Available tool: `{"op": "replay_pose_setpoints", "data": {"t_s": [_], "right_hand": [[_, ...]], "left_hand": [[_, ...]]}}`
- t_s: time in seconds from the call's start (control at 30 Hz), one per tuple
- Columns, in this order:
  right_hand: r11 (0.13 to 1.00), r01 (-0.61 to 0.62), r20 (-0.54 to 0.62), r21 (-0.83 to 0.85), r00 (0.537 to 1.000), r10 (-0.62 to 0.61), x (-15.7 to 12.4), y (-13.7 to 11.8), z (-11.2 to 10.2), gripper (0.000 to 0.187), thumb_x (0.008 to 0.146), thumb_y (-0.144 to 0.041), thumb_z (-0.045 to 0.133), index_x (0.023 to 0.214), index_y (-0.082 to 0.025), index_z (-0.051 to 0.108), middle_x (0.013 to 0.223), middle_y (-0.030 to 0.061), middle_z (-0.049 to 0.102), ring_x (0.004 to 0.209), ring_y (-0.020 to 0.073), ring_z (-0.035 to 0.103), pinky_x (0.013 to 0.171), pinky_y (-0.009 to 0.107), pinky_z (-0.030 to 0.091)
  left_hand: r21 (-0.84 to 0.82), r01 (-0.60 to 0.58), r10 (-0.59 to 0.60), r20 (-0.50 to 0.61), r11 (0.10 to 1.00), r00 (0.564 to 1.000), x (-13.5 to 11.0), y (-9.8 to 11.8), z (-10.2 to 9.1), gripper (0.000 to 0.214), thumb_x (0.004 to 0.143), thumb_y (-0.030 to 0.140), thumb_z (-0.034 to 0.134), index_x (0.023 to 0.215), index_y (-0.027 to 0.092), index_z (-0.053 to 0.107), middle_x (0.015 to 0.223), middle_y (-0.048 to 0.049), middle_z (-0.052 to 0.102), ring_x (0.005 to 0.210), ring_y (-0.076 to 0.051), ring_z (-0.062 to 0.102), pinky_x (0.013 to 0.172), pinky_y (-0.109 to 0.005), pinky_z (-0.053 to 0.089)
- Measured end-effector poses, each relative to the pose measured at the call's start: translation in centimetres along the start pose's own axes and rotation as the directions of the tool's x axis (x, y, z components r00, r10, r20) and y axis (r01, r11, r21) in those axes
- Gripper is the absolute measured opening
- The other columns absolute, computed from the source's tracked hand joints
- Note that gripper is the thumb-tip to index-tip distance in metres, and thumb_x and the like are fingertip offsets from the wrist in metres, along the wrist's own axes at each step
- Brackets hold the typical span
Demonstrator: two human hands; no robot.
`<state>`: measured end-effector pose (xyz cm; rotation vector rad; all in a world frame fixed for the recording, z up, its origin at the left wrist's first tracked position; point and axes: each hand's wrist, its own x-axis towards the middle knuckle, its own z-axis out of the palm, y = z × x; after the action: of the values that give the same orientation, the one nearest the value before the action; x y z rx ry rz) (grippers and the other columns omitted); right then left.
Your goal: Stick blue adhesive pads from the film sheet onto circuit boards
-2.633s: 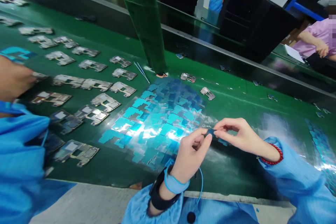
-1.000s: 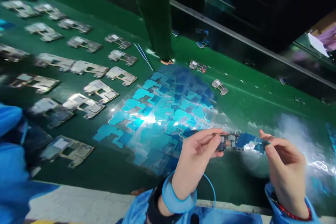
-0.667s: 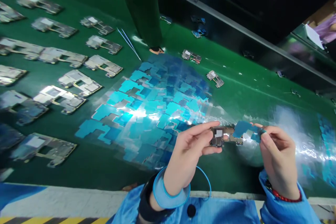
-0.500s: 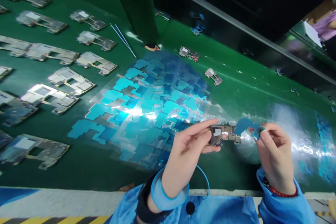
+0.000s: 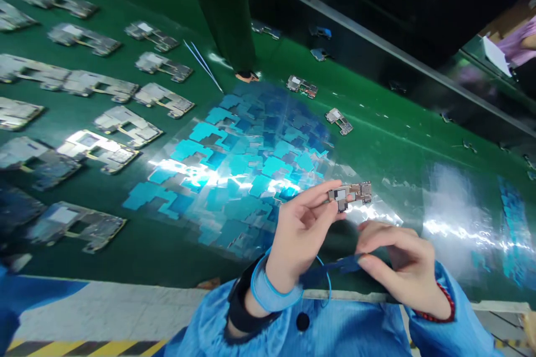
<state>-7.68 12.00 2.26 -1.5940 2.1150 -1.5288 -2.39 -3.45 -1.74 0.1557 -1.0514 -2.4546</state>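
My left hand (image 5: 307,220) grips a small circuit board (image 5: 350,194) by its left end, between thumb and fingers. The board has a white label and a notch along its length. My right hand (image 5: 396,262), lower and to the right, pinches a dark blue piece of film (image 5: 335,268) that stretches left toward my left wrist. Film and board are apart. A blue wrist strap (image 5: 272,290) with a cord circles my left wrist. Beyond my hands lies a sheet of blue cut-out films (image 5: 251,173) on the green mat.
Rows of similar circuit boards (image 5: 100,150) lie on the left. Tweezers (image 5: 204,65) rest behind the films, beside a dark upright post (image 5: 221,11). Two loose boards (image 5: 339,121) sit farther back. More blue film (image 5: 517,228) lies at the far right. A person's pink sleeve (image 5: 517,42) shows top right.
My right hand has moved left and down toward me, carrying the blue film away from the board. My left hand has raised the board slightly.
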Motion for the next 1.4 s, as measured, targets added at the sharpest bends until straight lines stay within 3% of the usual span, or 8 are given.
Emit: {"op": "replay_pose_setpoints", "data": {"t_s": [0.2,0.37,0.47,0.57,0.7,0.9,1.13,1.4], "right_hand": [[0.994,-0.049,-0.19,-0.101,0.981,0.029,0.4,-0.1,2.7,0.018,0.084,-0.01,0.067,0.099,-0.018,0.059,0.076,-0.0008,0.063,0.066,0.008,0.062,0.066,0.019,0.053],[0.993,-0.03,-0.216,-0.113,0.976,0.005,0.6,0.3,3.9,0.038,0.08,-0.02,0.073,0.112,-0.017,0.053,0.074,-0.0019,0.061,0.064,0.0084,0.059,0.064,0.02,0.054],[0.984,-0.007,-0.203,-0.18,0.979,-0.031,0.6,0.5,3.8,0.045,0.08,-0.027,0.075,0.117,-0.018,0.051,0.075,-0.0019,0.061,0.064,0.0086,0.057,0.061,0.021,0.053],[0.967,0.068,-0.215,-0.246,0.969,-0.123,0.8,0.5,2.9,0.035,0.083,-0.021,0.072,0.113,-0.017,0.055,0.082,0.0002,0.064,0.069,0.0087,0.059,0.066,0.021,0.053],[0.851,0.097,-0.314,-0.516,0.903,-0.293,1.4,0.9,1.7,0.021,0.082,-0.005,0.068,0.1,-0.014,0.064,0.101,0.0086,0.064,0.092,0.015,0.062,0.08,0.031,0.053],[0.705,0.071,-0.279,-0.705,0.886,-0.369,1.7,1.7,2.3,0.024,0.082,-0.005,0.069,0.105,-0.013,0.066,0.115,0.0137,0.06,0.097,0.0181,0.058,0.079,0.036,0.05],[0.742,0.095,-0.298,-0.664,0.876,-0.378,1.8,1.7,2.9,0.033,0.079,0.003,0.068,0.108,-0.013,0.065,0.112,0.0135,0.063,0.097,0.0199,0.059,0.079,0.04,0.052],[0.83,0.046,-0.386,-0.555,0.87,-0.306,1.8,1.8,3.2,0.021,0.082,0.0,0.067,0.099,-0.011,0.069,0.112,0.0133,0.063,0.095,0.0164,0.06,0.08,0.037,0.053]], "left_hand": [[0.106,-0.018,0.009,0.088,0.994,0.996,0.0,0.0,-0.1,0.027,0.084,0.013,0.067,0.111,0.01,0.064,0.101,-0.0059,0.073,0.09,-0.014,0.072,0.078,-0.019,0.061],[0.177,-0.06,0.045,0.091,0.982,0.995,0.0,0.5,0.5,0.028,0.08,0.013,0.067,0.107,0.006,0.063,0.092,-0.0086,0.074,0.08,-0.013,0.072,0.068,-0.012,0.059],[0.174,-0.005,-0.011,0.091,0.985,0.996,-0.1,0.6,0.5,0.033,0.079,0.016,0.069,0.109,0.005,0.062,0.094,-0.0108,0.074,0.076,-0.015,0.072,0.063,-0.015,0.059],[0.048,0.096,-0.1,0.098,0.994,0.99,-0.3,0.6,0.4,0.032,0.079,0.018,0.072,0.109,0.008,0.065,0.095,-0.0093,0.074,0.078,-0.015,0.072,0.07,-0.019,0.061],[-0.096,0.105,-0.102,0.036,0.99,0.994,-0.6,0.2,0.4,0.024,0.08,0.018,0.073,0.104,0.015,0.073,0.098,-0.0066,0.074,0.087,-0.016,0.072,0.075,-0.022,0.061],[0.037,-0.033,0.03,0.087,0.999,0.996,-0.3,-1.2,-0.4,0.035,0.079,0.019,0.074,0.114,0.015,0.072,0.109,-0.0123,0.071,0.091,-0.021,0.072,0.078,-0.023,0.06],[-0.024,-0.081,0.084,0.166,0.996,0.983,-0.7,-0.9,-0.3,0.035,0.085,0.007,0.066,0.116,0.023,0.072,0.115,-0.0064,0.069,0.1,-0.018,0.069,0.086,-0.018,0.057],[0.027,-0.077,0.072,0.159,0.997,0.985,-0.9,-0.9,-0.2,0.038,0.088,0.006,0.063,0.118,0.028,0.071,0.117,-0.0026,0.069,0.108,-0.017,0.067,0.093,-0.019,0.055]]}}
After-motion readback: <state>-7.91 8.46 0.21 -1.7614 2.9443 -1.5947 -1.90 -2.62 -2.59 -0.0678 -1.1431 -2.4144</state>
